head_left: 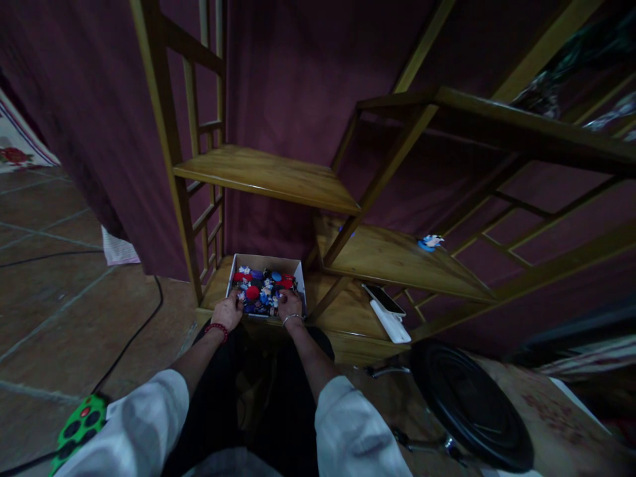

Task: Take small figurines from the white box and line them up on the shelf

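"What's around your hands?"
"The wooden shelf unit (pixel 268 173) rises before them; a round black seat (pixel 472 405) is off to their right."
"And the box?"
"The open box (pixel 301 281) lies between my left hand (pixel 228 310) and right hand (pixel 290 304), on the bottom shelf. Both hands' fingers curl in at its near side; I can't tell whether they grip anything."
"The small stuff?"
"Colourful figures (pixel 262 292) fill it, at my fingertips. One blue-and-white figurine (pixel 430 242) stands beyond my right hand, farther right."
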### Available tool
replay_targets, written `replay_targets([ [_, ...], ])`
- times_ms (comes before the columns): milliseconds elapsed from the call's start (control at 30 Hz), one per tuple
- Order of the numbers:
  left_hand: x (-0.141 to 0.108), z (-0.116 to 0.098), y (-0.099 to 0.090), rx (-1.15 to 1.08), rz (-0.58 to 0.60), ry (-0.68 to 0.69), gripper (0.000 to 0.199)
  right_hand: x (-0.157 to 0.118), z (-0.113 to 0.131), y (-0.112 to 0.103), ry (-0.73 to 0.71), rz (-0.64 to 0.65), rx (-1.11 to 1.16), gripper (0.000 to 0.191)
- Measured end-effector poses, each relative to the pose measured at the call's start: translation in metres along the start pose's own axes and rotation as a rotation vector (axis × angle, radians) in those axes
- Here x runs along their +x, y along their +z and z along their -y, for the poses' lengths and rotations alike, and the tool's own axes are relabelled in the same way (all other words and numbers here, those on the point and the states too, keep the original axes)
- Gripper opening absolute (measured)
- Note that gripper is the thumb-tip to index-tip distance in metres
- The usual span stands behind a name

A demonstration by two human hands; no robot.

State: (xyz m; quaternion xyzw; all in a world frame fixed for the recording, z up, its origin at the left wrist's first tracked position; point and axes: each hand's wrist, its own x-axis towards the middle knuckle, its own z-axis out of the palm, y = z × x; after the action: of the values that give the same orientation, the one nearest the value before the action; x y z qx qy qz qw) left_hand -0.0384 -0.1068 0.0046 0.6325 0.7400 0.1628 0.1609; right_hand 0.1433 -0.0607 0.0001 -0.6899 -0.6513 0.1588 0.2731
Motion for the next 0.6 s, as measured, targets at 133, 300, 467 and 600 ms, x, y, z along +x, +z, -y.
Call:
replay_targets([
  [133, 0.000, 0.000, 0.001, -0.017, -0.028, -0.024, 0.036, -0.004, -0.012, -0.011, 0.010, 0.061, -0.099, 0.031],
  [300, 0.000, -0.002, 0.001, -0.038, -0.063, -0.047, 0.036, -0.011, -0.020, -0.012, -0.002, 0.190, -0.197, 0.025],
  [467, -0.001, -0.003, 0.000, -0.050, -0.053, -0.054, 0.036, -0.006, -0.020, -0.007, -0.019, 0.283, -0.166, 0.022],
  [600, -0.001, -0.003, 0.000, -0.066, -0.039, -0.062, 0.037, -0.001, -0.020, -0.004, -0.016, 0.281, -0.146, 0.022],
])
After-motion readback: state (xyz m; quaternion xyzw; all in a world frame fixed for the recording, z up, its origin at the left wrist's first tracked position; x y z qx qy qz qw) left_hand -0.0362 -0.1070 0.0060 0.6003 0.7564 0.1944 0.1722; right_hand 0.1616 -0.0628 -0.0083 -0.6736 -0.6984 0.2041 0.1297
